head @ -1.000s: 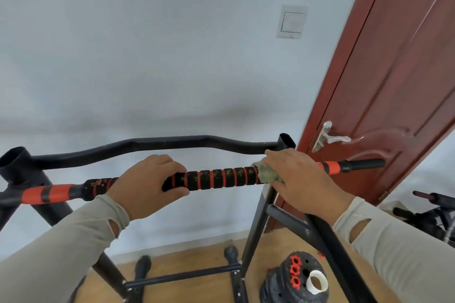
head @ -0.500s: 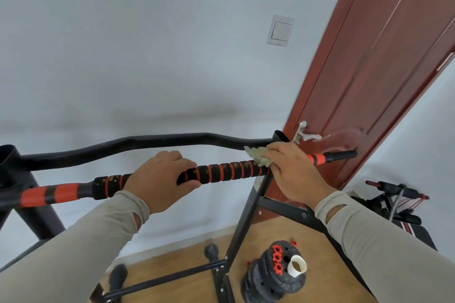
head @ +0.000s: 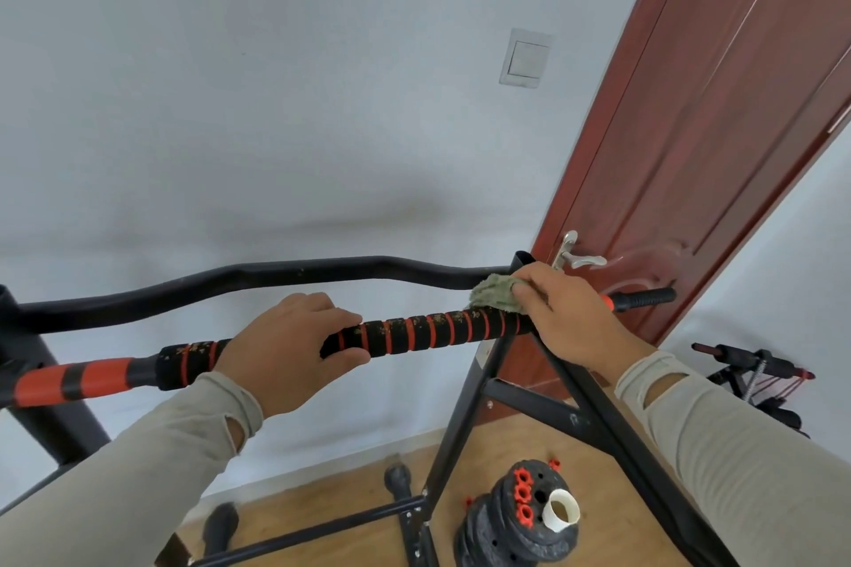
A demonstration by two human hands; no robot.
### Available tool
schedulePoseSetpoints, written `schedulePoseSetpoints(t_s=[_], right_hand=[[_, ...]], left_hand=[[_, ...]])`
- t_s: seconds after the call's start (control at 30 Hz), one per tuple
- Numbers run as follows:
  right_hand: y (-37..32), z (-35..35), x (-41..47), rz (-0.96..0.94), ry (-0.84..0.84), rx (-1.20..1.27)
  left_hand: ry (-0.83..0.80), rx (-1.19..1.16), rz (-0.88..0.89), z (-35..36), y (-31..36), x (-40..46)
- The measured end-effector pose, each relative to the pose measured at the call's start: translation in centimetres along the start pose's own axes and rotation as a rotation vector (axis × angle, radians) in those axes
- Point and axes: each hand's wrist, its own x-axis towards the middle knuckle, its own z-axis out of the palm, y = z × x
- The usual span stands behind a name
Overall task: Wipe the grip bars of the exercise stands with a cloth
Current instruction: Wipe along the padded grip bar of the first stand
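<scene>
cloth (head: 495, 294) half hidden under right hand (head: 568, 318)

I see both arms in long, close-fitting beige-grey sleeves, the left sleeve (head: 138, 465) and the right sleeve (head: 737, 442) alike. Each ends at the wrist in a soft cuff with an oval thumb slit cut near the hem. The left hand (head: 285, 355) and right hand (head: 566, 318) are bare, no gloves or rings showing.

Cloth (head: 495, 294) on grip bar (head: 423, 333), weight plates (head: 515, 516) below.
</scene>
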Motion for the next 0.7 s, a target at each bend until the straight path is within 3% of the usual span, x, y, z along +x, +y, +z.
schedulePoseSetpoints(t_s=[0.17, 0.37, 0.43, 0.7], right_hand=[[-0.5, 0.3, 0.4, 0.099, 0.042, 0.104], [-0.5, 0.1, -0.6, -0.097, -0.073, -0.211], [-0.6, 0.2, -0.3, -0.118, -0.058, -0.217], [-0.2, -0.5, 2.9, 0.226, 0.059, 0.163]], left_hand=[[0.006, -0.006, -0.001, 0.0, 0.0, -0.2], [0.002, 0.004, 0.008, 0.0, 0.1, -0.3], [0.007, 0.002, 0.01, 0.0, 0.1, -0.3], [0.015, 0.01, 0.009, 0.1, 0.0, -0.4]])
